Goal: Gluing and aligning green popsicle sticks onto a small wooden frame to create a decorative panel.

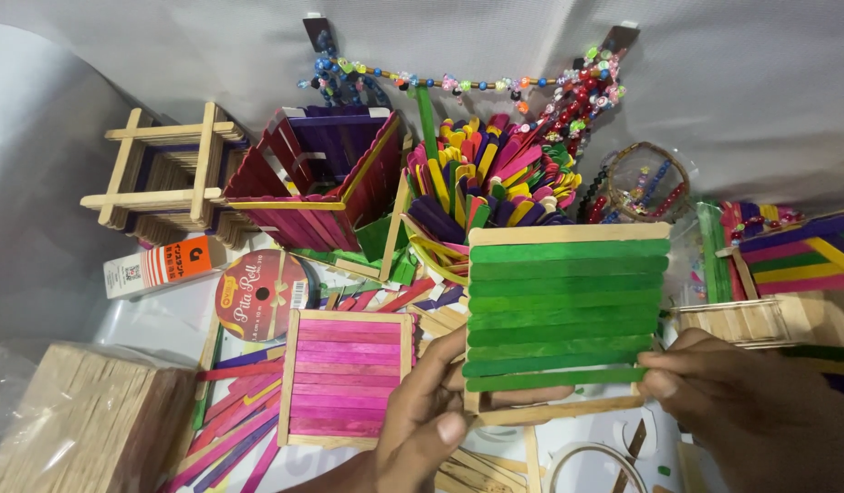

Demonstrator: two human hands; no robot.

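L hand [422,420] grips the green stick panel [563,319] at its lower-left corner, thumb over the front, fingers curled behind the plain wood frame strip. R hand [760,415] pinches the right end of the lowest green stick [554,376], fingertips narrow and closed on it. That stick lies w/ its long axis L–R, slightly tilted, running from the R fingertips toward the L thumb; R hand is the nearer one to its free end. Panel sits upright-ish between both hands, centre-right of view.

Panel: flat dyed craft sticks, matte, rounded ends, laid side by side across bare wood rails. Just left, a pink stick panel [349,379], same build, lies flat. Far left, a block of plain wood sticks [84,420]. Behind: ribbon spool [257,294], maroon-purple stick box [317,173], open lattice of bare sticks [166,173], a bunch of mixed-colour sticks [495,173] standing on end, beaded strings [495,84] at the back.
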